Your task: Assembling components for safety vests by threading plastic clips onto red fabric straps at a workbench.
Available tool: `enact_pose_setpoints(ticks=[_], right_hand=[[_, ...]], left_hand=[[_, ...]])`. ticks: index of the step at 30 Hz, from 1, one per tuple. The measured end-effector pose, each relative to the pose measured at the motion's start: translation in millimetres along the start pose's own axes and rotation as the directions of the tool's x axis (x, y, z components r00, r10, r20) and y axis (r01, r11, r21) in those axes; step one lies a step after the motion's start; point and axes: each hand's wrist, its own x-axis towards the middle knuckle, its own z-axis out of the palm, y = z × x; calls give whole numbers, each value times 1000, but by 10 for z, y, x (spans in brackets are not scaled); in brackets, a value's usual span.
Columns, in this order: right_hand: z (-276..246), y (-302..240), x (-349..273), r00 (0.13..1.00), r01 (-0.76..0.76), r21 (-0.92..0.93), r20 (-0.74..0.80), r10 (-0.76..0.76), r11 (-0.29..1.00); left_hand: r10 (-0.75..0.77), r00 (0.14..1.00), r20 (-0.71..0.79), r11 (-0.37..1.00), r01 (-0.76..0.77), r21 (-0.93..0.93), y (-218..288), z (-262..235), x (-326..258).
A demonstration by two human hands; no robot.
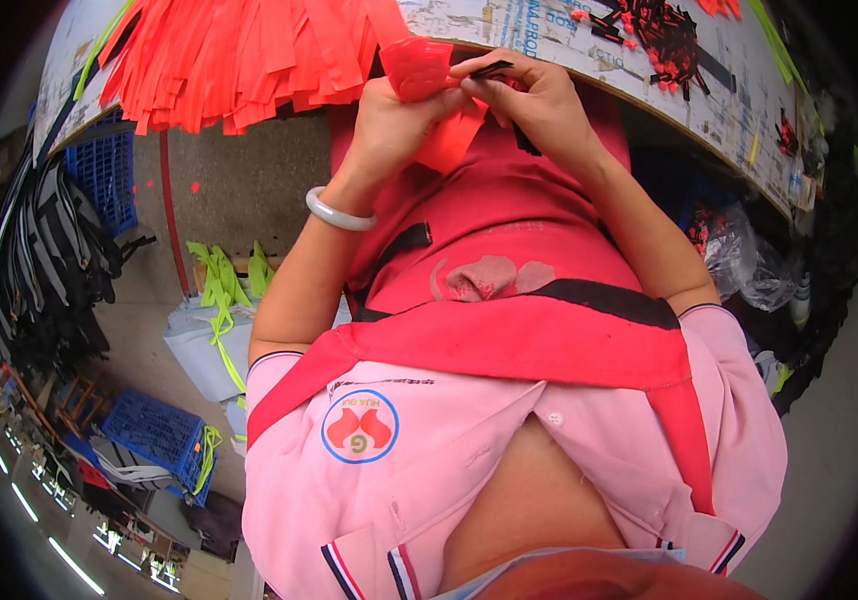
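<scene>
At 12 o'clock, the left hand [389, 125] is closed on an orange strip [456, 138]; the right hand [554, 105], just beside it, pinches a small black piece [492, 70]. Advisable: hold the strip taut and flat, fingertips close. Beyond: orange strip bundle [249, 55], 11 o'clock; black-and-orange pieces [664, 45], between 1 and 2.

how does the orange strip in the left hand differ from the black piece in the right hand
Colour: the orange strip is bright orange-red; the black piece is dark. Width: the orange strip looks much broader than the narrow black piece. Pose: the orange strip shows above and below the left hand, while the black piece is pinched in the right hand. Both are held close together.
</scene>
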Motion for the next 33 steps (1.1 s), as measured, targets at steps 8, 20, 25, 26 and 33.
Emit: enact_pose_setpoints(ticks=[8, 20, 25, 26, 33], right_hand=[[46, -5, -102, 998, -61, -5, -9, 61, 998], [-18, 16, -74, 940, -340, 215, 112, 322, 916], [-158, 51, 81, 994, -56, 480, -52, 92, 876], [-224, -6, 78, 997, -49, 397, -39, 70, 916], [-50, -258, -40, 993, -64, 83, 101, 56, 994]], left_hand=[[64, 998, 3, 991, -63, -114, -27, -22, -7], [47, 999, -25, 995, -49, -90, 187, -65, -22], [0, 1000, 26, 998, 2, -58, 314, -142, -19], [-3, 1000, 25, 998, 4, -57, 340, -144, -27], [-176, 978, 113, 955, 197, -222, 332, -208, -4]])
